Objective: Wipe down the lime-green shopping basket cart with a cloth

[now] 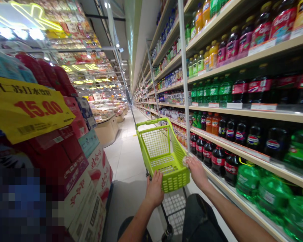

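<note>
The green basket cart (166, 168) stands just ahead with its long axis running down the aisle, left hand (154, 190) fingers curled tight over its near rim, right hand (197, 171) clasping the shelf-side corner beside the drinks shelf (242, 148).

The person stands in a shop aisle with both hands on a green basket (164, 153). The left hand (155, 190) grips its near wall, and the right hand (196, 170) holds the near right corner of the rim. On the right, the shelves (244, 149) carry dark and green bottles (218, 159). On the left, a yellow price sign (27, 109) hangs over stacked red cartons (75, 164).
</note>
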### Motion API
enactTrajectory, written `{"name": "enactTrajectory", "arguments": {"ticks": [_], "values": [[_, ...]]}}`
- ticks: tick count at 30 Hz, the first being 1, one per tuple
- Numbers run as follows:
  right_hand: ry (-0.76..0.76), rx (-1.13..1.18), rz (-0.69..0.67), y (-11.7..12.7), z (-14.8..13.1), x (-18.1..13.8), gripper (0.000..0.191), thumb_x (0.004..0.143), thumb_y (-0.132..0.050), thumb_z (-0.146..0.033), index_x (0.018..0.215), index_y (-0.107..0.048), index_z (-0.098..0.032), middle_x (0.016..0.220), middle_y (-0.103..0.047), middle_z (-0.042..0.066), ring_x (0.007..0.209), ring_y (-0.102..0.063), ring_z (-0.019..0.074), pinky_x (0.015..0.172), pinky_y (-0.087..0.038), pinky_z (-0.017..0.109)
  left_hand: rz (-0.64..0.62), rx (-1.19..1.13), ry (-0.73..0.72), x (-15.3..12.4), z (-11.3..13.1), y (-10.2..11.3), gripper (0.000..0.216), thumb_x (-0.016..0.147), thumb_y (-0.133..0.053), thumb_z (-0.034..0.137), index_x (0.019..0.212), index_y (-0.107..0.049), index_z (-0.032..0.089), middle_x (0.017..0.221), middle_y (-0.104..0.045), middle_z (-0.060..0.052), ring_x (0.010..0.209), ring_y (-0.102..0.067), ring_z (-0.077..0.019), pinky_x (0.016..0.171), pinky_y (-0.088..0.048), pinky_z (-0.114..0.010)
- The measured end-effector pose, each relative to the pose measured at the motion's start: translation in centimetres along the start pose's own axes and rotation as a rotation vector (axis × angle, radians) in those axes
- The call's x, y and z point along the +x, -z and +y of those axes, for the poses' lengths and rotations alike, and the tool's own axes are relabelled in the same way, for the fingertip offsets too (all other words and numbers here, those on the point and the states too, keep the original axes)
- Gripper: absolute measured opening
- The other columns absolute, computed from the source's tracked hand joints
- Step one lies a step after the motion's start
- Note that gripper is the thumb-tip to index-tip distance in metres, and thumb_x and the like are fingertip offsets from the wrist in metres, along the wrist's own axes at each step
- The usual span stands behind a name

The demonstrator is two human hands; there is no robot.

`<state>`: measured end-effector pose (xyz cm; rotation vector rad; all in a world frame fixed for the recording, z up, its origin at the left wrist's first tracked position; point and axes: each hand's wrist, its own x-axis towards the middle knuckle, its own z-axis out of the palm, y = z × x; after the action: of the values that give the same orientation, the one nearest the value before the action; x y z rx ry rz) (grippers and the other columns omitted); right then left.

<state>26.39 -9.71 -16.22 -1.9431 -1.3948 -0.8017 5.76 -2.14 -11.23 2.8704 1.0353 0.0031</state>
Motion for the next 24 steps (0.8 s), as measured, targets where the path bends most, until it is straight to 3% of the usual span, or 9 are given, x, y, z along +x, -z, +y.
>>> {"name": "enactTrajectory", "arguments": {"ticks": [2,5,7,9,13,15,20,22,24], "values": [[0.008,0.022,-0.002,-0.3,-0.9,-0.2,0.042,0.074,-0.036,0.0,0.106,-0.058,-0.015,0.115,-0.058,0.011,0.11,-0.049,0.0216,0.09,-0.041,0.041,-0.013,0.001,-0.003,0.1,-0.1,0.0,0.079,0.06,-0.039,0.013,0.136,-0.018,0.017,0.145,-0.014,0.0,0.134,-0.005,-0.0172,0.107,-0.004,-0.047],[0.164,0.105,-0.036,-1.3,-4.7,-0.6,0.043,0.074,-0.038,-0.001,0.109,-0.057,-0.017,0.118,-0.056,0.008,0.111,-0.048,0.0196,0.09,-0.042,0.037,-0.008,-0.018,-0.008,0.2,-0.3,-0.2,0.079,0.06,-0.04,0.014,0.136,-0.018,0.017,0.145,-0.016,0.0,0.133,-0.006,-0.017,0.107,-0.005,-0.047],[0.237,0.124,-0.06,-1.4,-5.6,-0.6,0.041,0.076,-0.039,-0.003,0.108,-0.057,-0.019,0.118,-0.056,0.006,0.112,-0.048,0.0199,0.09,-0.042,0.037,0.006,-0.033,-0.011,0.2,-0.6,-0.3,0.08,0.06,-0.04,0.015,0.136,-0.018,0.017,0.145,-0.017,-0.001,0.133,-0.007,-0.017,0.107,-0.005,-0.047],[0.218,0.094,-0.073,-1.0,-4.1,-0.2,0.039,0.076,-0.038,-0.004,0.107,-0.058,-0.019,0.117,-0.057,0.006,0.111,-0.048,0.0209,0.09,-0.042,0.039,0.019,-0.042,-0.015,0.2,-0.9,-0.5,0.079,0.06,-0.04,0.014,0.136,-0.018,0.016,0.145,-0.016,-0.001,0.133,-0.007,-0.0169,0.107,-0.005,-0.047],[0.008,-0.002,-0.031,0.2,0.1,0.3,0.038,0.076,-0.037,-0.002,0.105,-0.059,-0.015,0.115,-0.058,0.011,0.111,-0.048,0.023,0.09,-0.041,0.042,0.019,-0.048,-0.027,0.1,-1.0,-0.6,0.078,0.06,-0.04,0.014,0.136,-0.02,0.016,0.145,-0.016,-0.001,0.133,-0.006,-0.0168,0.108,-0.004,-0.046],[-0.008,0.015,-0.011,-0.1,-0.8,-0.1,0.039,0.075,-0.037,-0.002,0.106,-0.058,-0.014,0.115,-0.057,0.011,0.11,-0.049,0.0223,0.09,-0.041,0.04,0.011,-0.046,-0.029,0.1,-0.9,-0.5,0.078,0.061,-0.04,0.014,0.136,-0.02,0.016,0.145,-0.016,-0.001,0.134,-0.005,-0.017,0.108,-0.004,-0.045],[0.176,0.16,-0.069,-1.4,-5.7,-0.5,0.04,0.077,-0.039,-0.004,0.11,-0.056,-0.017,0.118,-0.056,0.007,0.113,-0.047,0.0205,0.092,-0.041,0.039,0.017,-0.03,0.008,0.1,-1.3,-0.6,0.08,0.059,-0.04,0.013,0.136,-0.017,0.014,0.146,-0.012,-0.001,0.134,-0.003,-0.0168,0.108,-0.003,-0.043],[0.149,0.164,-0.095,-1.0,-4.3,-0.1,0.041,0.077,-0.038,-0.003,0.11,-0.056,-0.017,0.118,-0.056,0.008,0.114,-0.046,0.0208,0.092,-0.04,0.04,0.036,-0.003,0.026,0.0,-1.6,-0.7,0.08,0.059,-0.039,0.013,0.136,-0.017,0.013,0.146,-0.009,-0.002,0.134,-0.002,-0.0177,0.108,-0.002,-0.044],[0.015,0.112,-0.083,-0.2,-1.6,0.4,0.04,0.076,-0.037,-0.002,0.108,-0.057,-0.014,0.117,-0.056,0.011,0.114,-0.046,0.0228,0.092,-0.039,0.043,0.05,0.017,0.025,-0.1,-1.9,-0.9,0.081,0.059,-0.039,0.012,0.137,-0.017,0.013,0.146,-0.009,-0.002,0.134,-0.001,-0.0181,0.107,-0.002,-0.045]]}}
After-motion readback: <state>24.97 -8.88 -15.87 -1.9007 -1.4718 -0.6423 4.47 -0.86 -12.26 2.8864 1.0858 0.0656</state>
